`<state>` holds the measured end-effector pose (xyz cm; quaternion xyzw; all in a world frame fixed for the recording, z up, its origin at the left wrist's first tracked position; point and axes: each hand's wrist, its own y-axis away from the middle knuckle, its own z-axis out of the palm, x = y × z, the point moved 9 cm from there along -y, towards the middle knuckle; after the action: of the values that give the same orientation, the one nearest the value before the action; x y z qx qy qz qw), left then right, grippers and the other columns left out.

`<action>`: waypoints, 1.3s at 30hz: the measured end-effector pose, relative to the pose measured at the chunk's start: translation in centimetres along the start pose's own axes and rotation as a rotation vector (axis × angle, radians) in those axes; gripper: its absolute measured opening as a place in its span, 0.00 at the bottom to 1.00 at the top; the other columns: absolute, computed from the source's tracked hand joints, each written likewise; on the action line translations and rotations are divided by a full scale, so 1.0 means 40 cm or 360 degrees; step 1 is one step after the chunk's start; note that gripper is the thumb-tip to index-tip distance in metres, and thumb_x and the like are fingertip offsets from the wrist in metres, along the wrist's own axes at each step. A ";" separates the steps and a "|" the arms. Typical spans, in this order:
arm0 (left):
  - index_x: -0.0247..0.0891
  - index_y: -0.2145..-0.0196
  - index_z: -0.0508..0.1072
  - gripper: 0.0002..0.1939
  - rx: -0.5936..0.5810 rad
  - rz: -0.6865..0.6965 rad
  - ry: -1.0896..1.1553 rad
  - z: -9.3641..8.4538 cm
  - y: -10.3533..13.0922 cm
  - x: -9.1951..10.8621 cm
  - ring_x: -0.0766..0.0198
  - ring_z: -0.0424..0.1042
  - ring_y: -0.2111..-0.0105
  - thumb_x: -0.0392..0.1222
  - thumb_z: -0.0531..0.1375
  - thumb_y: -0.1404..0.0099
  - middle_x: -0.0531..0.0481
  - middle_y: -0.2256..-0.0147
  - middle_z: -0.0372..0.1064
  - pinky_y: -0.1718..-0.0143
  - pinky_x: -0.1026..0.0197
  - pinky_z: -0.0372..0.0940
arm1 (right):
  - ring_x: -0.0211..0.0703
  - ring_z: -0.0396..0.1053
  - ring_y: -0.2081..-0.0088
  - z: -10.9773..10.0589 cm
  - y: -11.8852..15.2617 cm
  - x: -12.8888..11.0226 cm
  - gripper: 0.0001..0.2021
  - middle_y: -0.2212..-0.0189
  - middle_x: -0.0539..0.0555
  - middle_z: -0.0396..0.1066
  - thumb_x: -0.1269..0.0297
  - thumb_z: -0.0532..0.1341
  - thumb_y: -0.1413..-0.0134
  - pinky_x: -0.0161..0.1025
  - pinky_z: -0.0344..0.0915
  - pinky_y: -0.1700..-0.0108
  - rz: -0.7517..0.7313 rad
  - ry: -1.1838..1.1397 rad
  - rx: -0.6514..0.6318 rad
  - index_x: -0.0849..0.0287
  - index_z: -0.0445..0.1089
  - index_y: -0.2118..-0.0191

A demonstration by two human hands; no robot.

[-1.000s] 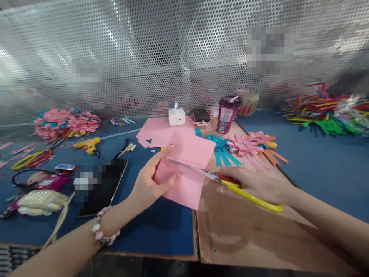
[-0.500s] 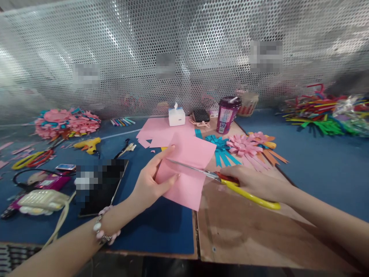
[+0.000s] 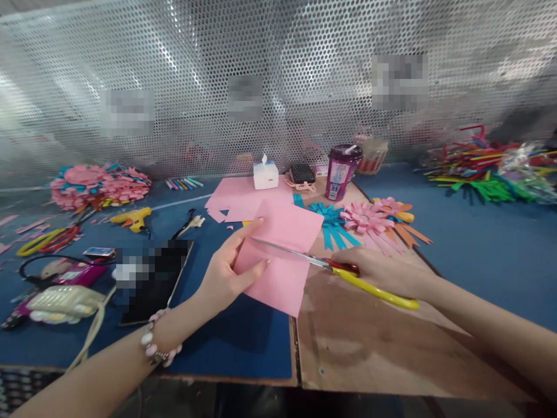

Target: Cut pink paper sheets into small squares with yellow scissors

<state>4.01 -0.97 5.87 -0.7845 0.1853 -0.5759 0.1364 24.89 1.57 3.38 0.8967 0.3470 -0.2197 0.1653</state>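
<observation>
My left hand pinches the left edge of a pink sheet of paper, held raised above the table. In my right hand is a pair of scissors with one yellow and one red handle, my fingers closed around them. Their blades lie across the middle of the sheet and point left, towards my left hand's thumb and index finger. A slit seems to follow the blades in from the right edge. Behind the held sheet, larger pink paper lies flat on the table.
Pink, blue and orange paper flowers lie right of the paper, near a purple cup. A tissue box stands behind. To the left are a tablet, a yellow glue gun and another pair of scissors.
The sheet and scissors have shifted very slightly left in view. The scissors' handles seem a little closer together. Both hands keep their holds.
</observation>
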 end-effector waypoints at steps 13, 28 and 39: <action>0.42 0.49 0.74 0.18 0.0116 -0.0145 0.0072 -0.038 -0.027 -0.036 0.63 0.73 0.57 0.42 0.62 0.37 0.46 0.46 0.70 0.58 0.66 0.68 | 0.46 0.67 0.67 -0.001 0.005 0.007 0.16 0.68 0.55 0.74 0.59 0.47 0.38 0.38 0.54 0.68 0.0093 0.0083 -0.0023 0.59 0.67 0.69; 0.44 0.47 0.72 0.22 0.0033 -0.0171 0.0215 -0.019 -0.024 -0.035 0.68 0.72 0.64 0.39 0.64 0.39 0.47 0.46 0.69 0.63 0.67 0.69 | 0.44 0.65 0.70 -0.004 0.027 0.001 0.22 0.69 0.54 0.71 0.41 0.52 0.43 0.38 0.59 0.69 -0.0001 -0.0046 0.0022 0.57 0.67 0.63; 0.42 0.48 0.72 0.21 -0.0077 -0.0196 0.0165 0.001 -0.017 -0.037 0.67 0.71 0.67 0.40 0.63 0.39 0.45 0.50 0.71 0.67 0.66 0.68 | 0.49 0.69 0.63 0.005 0.014 -0.015 0.17 0.61 0.58 0.74 0.53 0.50 0.38 0.41 0.61 0.63 0.0006 0.0039 0.0009 0.59 0.69 0.60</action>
<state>3.74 0.31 4.89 -0.7665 0.1573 -0.6185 0.0720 24.83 0.74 3.60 0.9004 0.3468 -0.2093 0.1589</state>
